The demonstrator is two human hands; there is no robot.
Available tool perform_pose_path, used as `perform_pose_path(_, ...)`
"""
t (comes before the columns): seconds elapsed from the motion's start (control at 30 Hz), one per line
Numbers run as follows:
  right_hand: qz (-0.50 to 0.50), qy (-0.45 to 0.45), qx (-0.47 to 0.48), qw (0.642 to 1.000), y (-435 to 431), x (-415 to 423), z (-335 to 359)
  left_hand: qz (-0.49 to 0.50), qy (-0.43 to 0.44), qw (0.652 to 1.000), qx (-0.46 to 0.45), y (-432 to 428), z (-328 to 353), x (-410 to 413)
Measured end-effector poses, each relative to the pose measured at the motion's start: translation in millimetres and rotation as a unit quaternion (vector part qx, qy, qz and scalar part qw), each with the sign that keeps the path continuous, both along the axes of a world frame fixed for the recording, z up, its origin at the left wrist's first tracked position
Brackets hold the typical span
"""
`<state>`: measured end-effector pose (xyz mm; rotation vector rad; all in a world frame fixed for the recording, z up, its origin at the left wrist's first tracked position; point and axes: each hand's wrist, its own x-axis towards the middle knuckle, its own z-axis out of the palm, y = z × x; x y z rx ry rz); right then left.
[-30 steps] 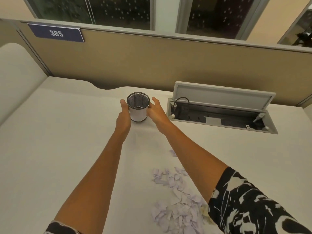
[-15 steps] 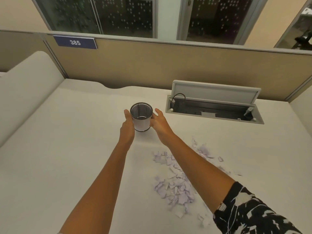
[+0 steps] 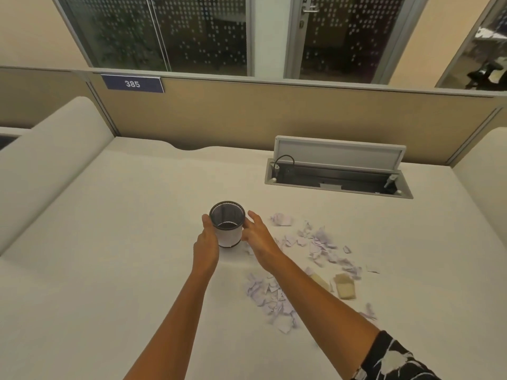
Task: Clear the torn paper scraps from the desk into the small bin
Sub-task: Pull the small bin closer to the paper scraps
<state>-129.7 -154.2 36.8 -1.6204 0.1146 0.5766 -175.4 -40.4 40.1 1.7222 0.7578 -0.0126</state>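
In the middle of the table [image 3: 109, 242], the small bin [image 3: 227, 227] sits upright between my two hands, mouth open to the ceiling and nothing showing inside it. My left grip [image 3: 206, 242] is cupped round its left wall, thumb near the rim. My right grip [image 3: 258, 237] curls round the right wall more loosely, thumb lifted. Between them they have hold of the bin and nothing else. I cannot tell whether its base rests on the table or hangs just above it.

The paper scraps [image 3: 274, 300] lie just to the right, under and beyond my right forearm, with a second scatter [image 3: 318, 242] further right and a couple of beige pieces [image 3: 344, 285] at its near edge. None is in the bin yet.

As I judge it, the step is placing the bin. It should stand close beside the scraps, not on top of any, and flat enough not to rock. It looks light, so a careless sweep could tip it. One grip should steady it while the other gathers paper in small pinches and drops them straight down through the rim.
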Motion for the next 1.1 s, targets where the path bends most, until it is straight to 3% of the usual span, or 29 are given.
perform_pose_path(0.4, 0.027, -0.013, -0.011, 1.0, -15, -17, 1, -0.012, 0.003, 1.0, 0.006, -3, -4, -17)
perform_pose_path(0.53, 0.004, -0.04, -0.016, 0.999, -46, -26, 3, 0.049, -0.102, 0.988, 0.101, -13, 1, -29)
perform_pose_path(0.63, -0.035, -0.106, -0.05, 0.992, -86, -36, 6, 0.049, -0.209, 0.943, 0.255, -28, 3, -38)
perform_pose_path(0.7, -0.075, -0.147, -0.092, 0.982, -115, -43, 7, -0.018, -0.266, 0.909, 0.321, -45, 0, -43)
perform_pose_path(0.8, -0.123, -0.181, -0.208, 0.953, -159, -51, 2, -0.175, -0.29, 0.882, 0.328, -76, -10, -49)
perform_pose_path(0.97, -0.089, -0.162, -0.418, 0.889, -206, -79, -18, -0.42, -0.192, 0.816, 0.347, -126, -37, -50)
perform_pose_path(1.1, -0.04, -0.154, -0.496, 0.854, -211, -99, -35, -0.498, -0.155, 0.762, 0.383, -150, -50, -45)
